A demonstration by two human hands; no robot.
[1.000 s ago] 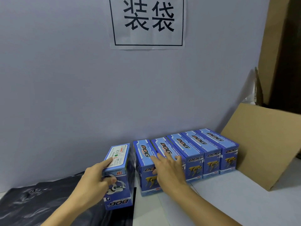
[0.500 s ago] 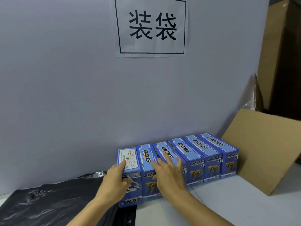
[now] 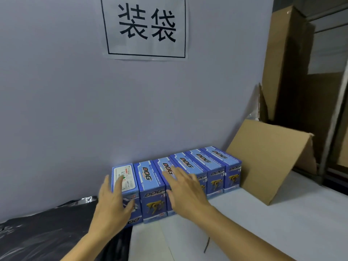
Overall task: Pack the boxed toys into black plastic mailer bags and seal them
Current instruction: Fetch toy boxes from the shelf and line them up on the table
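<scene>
Several blue "DOG" toy boxes (image 3: 216,166) stand side by side in a row against the wall. The leftmost box (image 3: 125,178) shows a white label on top and sits flush with its neighbour (image 3: 150,189). My left hand (image 3: 111,204) lies against this box's left side and front with fingers spread and straight. My right hand (image 3: 185,191) rests flat with straight fingers on the third and fourth boxes. A pile of black plastic mailer bags (image 3: 47,232) lies at the lower left, beside the row.
A cardboard sheet (image 3: 267,162) leans against the wall just right of the row. Tall cardboard cartons (image 3: 282,63) stand at the far right. A paper sign (image 3: 146,27) hangs on the wall. The white table (image 3: 263,223) extends to the front right.
My left hand has pushed the labelled box right and back until it joined the row, and its grip has loosened to spread fingers. My right hand stayed on the boxes.
</scene>
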